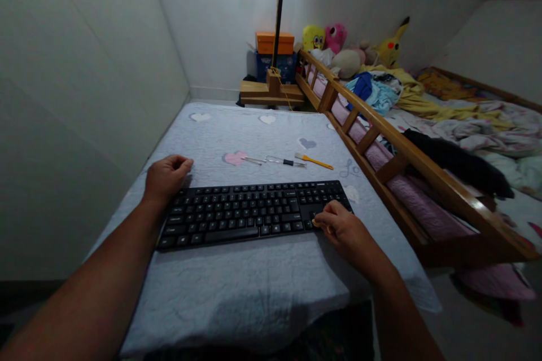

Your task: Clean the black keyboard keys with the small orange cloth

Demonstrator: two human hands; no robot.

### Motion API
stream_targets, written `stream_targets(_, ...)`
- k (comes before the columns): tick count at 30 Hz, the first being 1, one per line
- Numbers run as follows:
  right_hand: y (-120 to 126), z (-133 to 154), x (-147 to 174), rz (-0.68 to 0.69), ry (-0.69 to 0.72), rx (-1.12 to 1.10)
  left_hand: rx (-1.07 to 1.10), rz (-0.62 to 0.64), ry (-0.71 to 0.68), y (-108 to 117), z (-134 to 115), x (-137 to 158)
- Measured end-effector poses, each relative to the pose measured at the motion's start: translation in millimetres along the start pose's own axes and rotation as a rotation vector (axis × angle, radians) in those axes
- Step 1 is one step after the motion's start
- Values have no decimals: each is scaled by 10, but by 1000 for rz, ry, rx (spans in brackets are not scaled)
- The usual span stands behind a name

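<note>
The keyboard (249, 211) lies on the worktop (254, 282); over its right end the right hand (339, 224) pinches a small tan object (315, 223). Hard pressing could skid it. The left hand (167, 176) curls loosely, contents unclear.

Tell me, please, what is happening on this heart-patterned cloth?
A person has a black computer keyboard in front of them. The right hand is over its right part, holding a small yellowish item at the keys; what it is, I cannot tell. The left hand is loosely curled at the far left corner. Beyond the keyboard lie a yellow-handled brush, a black-gripped wire tool and thin white sticks.
</note>
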State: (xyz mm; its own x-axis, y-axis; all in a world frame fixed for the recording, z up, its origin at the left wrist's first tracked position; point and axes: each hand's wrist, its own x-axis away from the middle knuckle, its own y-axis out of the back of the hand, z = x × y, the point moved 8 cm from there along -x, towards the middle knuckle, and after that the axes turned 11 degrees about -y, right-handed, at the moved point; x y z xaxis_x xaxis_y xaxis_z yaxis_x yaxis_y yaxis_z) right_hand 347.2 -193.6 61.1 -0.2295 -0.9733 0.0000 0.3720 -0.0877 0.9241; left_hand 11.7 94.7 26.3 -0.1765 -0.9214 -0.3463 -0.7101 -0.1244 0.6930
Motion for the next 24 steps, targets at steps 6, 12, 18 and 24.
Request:
stream_targets(6, 58, -192, 59, 1, -25, -1, -14, 6, -6, 2, -18, -6)
stream_targets(12, 74, -169, 41, -21, -26, -7, -24, 3, -3, 5, -19, -1)
stream_targets(18, 22, -127, 41, -10, -21, 17, -36, -5, -14, 9, 2, 3)
stream_targets(24, 117, -172, -14, -10, -36, 55, -22, 6, -4, -14, 37, -8)
